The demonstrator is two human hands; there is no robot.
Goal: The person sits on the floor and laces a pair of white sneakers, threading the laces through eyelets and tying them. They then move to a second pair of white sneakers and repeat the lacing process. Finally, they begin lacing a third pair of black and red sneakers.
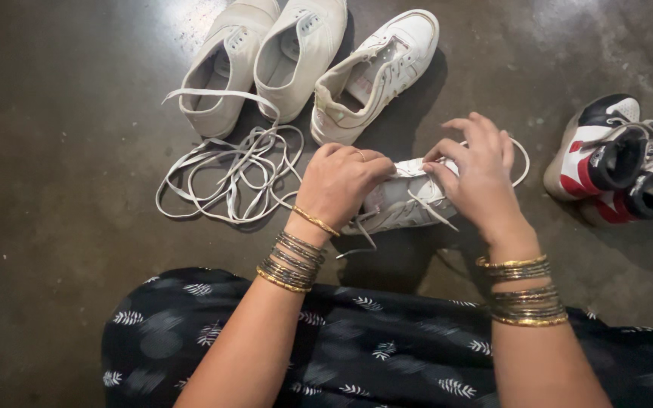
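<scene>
- Head view, left to right: loose pile of white laces (pixel 228 170) on the dark floor (pixel 54 151), one strand running up toward the pair of cream canvas shoes (pixel 266 57) above it.
- Next to those, a white low-top sneaker (pixel 376 72) lying unlaced, tongue open.
- Centre: the white sneaker in hand (pixel 402 200) sits on the floor just ahead of the person's lap, between both hands.
- Handling guess: shoe is light, upper soft but holds its shape; lace (pixel 432 210) is thin, limp and flat, so it probably needs a fingertip pinch near the end, with the shoe steadied at the eyelet row.
- Left hand (pixel 341 181): fingers curled closed over the shoe's top edge, pressing it down; looks clamped on the upper.
- Right hand (pixel 478 170): thumb and forefinger pinched together on the lace at the eyelets, other fingers fanned loosely open above.
- A lace loop arcs out behind the right hand.
- Far right: red, white and black high-tops (pixel 621 162), well apart from the hands.
</scene>
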